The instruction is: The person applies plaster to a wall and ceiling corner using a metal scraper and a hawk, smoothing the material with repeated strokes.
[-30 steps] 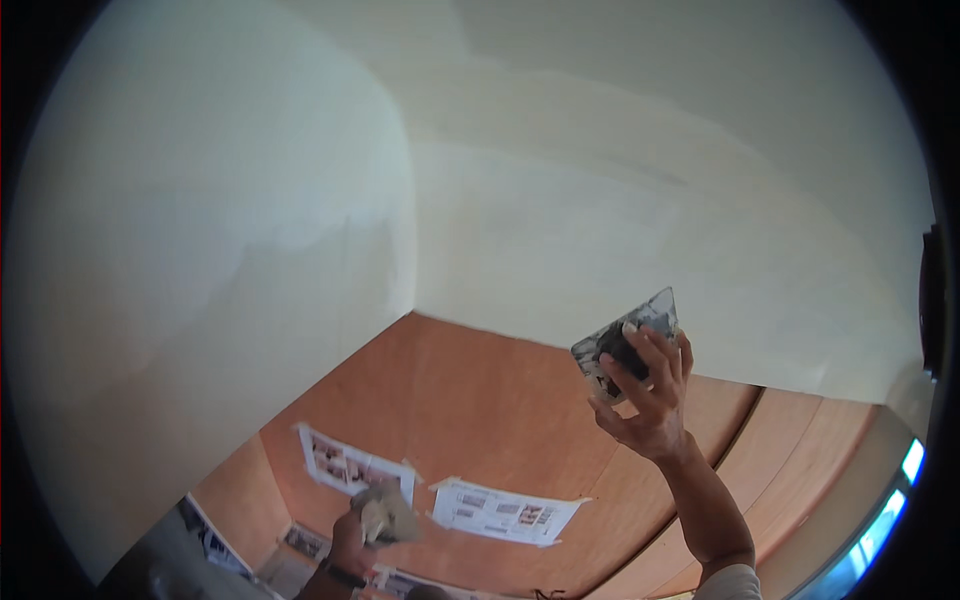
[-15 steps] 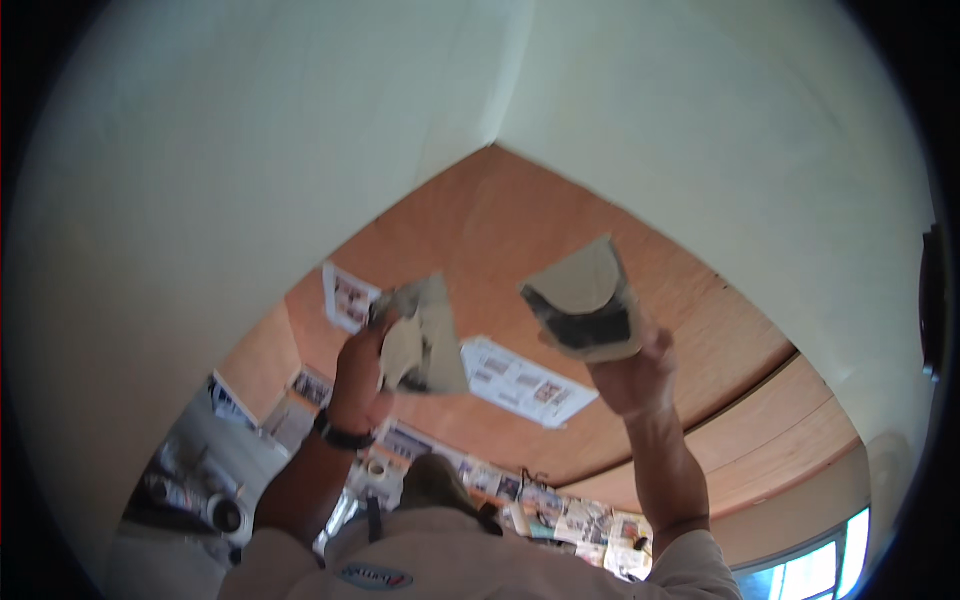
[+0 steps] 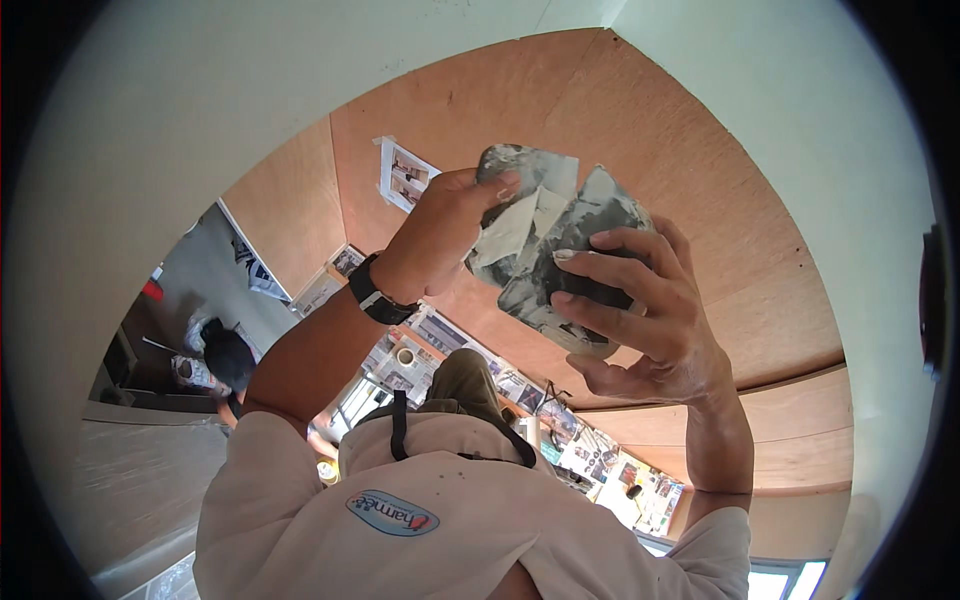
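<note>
My left hand [image 3: 440, 225] is closed on a flat grey putty spreader [image 3: 530, 163] with cream putty smeared over its face. The thumb lies on that spreader's upper left part. A second grey putty spreader [image 3: 600, 210], streaked with putty, sits in my right hand [image 3: 655, 315], with several fingers laid across its dark face. The two spreaders meet, the right one overlapping the left at its edge. A folded-looking lump of putty [image 3: 515, 230] shows on the left spreader beside the overlap. A dark-strapped watch [image 3: 382, 290] is on my left wrist.
A pale curved surface [image 3: 200, 110] arches close overhead and around. Beyond it stands a brown wood panel [image 3: 450, 110] with a taped paper sheet [image 3: 405, 172]. Printed sheets [image 3: 590, 455] and a cup [image 3: 405, 355] lie below. At the left is another person [image 3: 230, 360].
Both hands have come together and up in the view, bringing the separated spreaders into contact. The right spreader has turned, its dark face now showing. The view has shifted, revealing another person.
</note>
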The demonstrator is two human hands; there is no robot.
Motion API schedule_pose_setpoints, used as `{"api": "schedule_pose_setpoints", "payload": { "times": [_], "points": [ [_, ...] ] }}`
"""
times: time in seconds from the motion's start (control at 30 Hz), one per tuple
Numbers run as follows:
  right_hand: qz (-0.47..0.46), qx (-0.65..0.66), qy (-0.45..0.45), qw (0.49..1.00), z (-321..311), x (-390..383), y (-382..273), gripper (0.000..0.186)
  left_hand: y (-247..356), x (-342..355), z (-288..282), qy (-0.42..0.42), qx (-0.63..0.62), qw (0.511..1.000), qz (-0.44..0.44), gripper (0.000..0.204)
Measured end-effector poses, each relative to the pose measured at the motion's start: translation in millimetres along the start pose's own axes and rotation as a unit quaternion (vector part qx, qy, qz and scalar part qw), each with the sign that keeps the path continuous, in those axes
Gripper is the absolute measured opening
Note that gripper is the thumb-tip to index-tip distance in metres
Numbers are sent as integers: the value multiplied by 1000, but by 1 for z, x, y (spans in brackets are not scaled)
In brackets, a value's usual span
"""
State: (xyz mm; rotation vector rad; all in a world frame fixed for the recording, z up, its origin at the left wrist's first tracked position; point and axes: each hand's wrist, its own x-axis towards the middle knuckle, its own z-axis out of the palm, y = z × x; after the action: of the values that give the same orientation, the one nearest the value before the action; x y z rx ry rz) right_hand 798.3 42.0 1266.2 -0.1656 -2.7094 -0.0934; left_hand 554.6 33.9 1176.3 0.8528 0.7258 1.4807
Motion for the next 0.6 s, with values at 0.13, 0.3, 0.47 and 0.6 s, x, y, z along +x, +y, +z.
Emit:
{"api": "schedule_pose_setpoints", "payload": {
  "times": [0.13,0.3,0.47,0.6],
  "points": [
    [2,6,-25,1000,-1,1,5,42,-6,8,7,-66,56,996,7,28],
    [3,43,-72,996,-2,-6,11,38,-12,10,6,-85,82,993,-27,26],
    [31,77,-112,990,-7,-24,9,46,-16,2,-9,-58,108,992,-8,29],
    [198,381,0,903,-11,-67,45,47,-3,10,-23,-16,-4,998,66,39]
  ]
}}
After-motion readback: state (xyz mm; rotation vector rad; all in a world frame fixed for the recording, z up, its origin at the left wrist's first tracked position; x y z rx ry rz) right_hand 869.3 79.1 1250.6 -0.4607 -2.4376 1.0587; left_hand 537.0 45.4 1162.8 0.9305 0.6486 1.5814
